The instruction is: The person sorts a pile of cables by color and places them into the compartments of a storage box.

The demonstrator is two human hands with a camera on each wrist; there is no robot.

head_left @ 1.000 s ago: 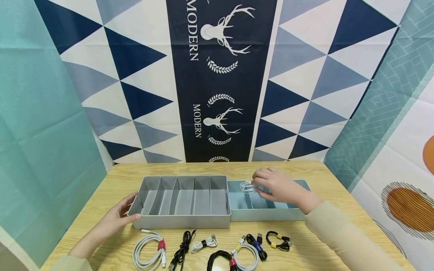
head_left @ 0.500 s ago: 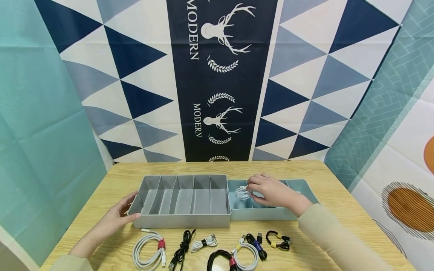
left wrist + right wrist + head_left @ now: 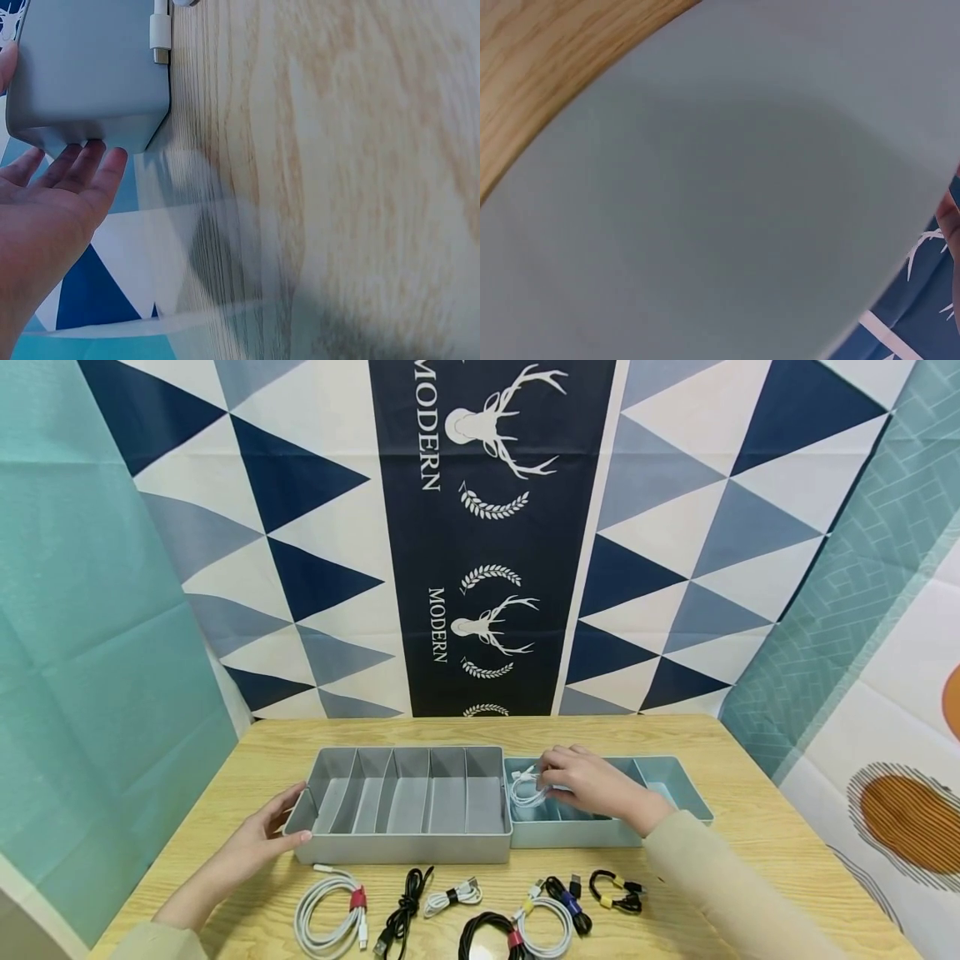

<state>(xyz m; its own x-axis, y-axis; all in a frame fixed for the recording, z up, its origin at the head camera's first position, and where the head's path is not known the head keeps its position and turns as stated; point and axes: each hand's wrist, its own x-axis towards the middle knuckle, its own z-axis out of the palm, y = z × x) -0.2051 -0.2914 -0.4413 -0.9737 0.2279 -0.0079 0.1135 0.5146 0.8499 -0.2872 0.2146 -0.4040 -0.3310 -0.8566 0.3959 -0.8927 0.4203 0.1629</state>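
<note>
My right hand (image 3: 588,783) pinches a coiled white cable (image 3: 527,791) in the leftmost compartment of the light blue divided box (image 3: 600,835). The coil stands tilted there, its plug end near the back wall. In the right wrist view the box's outer wall (image 3: 727,210) fills most of the picture, and only a sliver of the hand shows at the right edge. My left hand (image 3: 262,827) rests at the left end of the grey divided box (image 3: 401,848). Its fingertips touch the end wall (image 3: 97,131), with the thumb at the front rim.
In front of the boxes lie a large white coiled cable (image 3: 300,918), a black cable (image 3: 407,906), a small white cable (image 3: 465,893), a black coil (image 3: 472,931), a white coil (image 3: 558,914), and black cables with blue (image 3: 573,906) and yellow ties (image 3: 606,900). Patterned cloth hangs behind.
My right hand has moved left and slightly down with the white cable, from above the blue box into its leftmost compartment. The left hand has stayed at the grey box.
</note>
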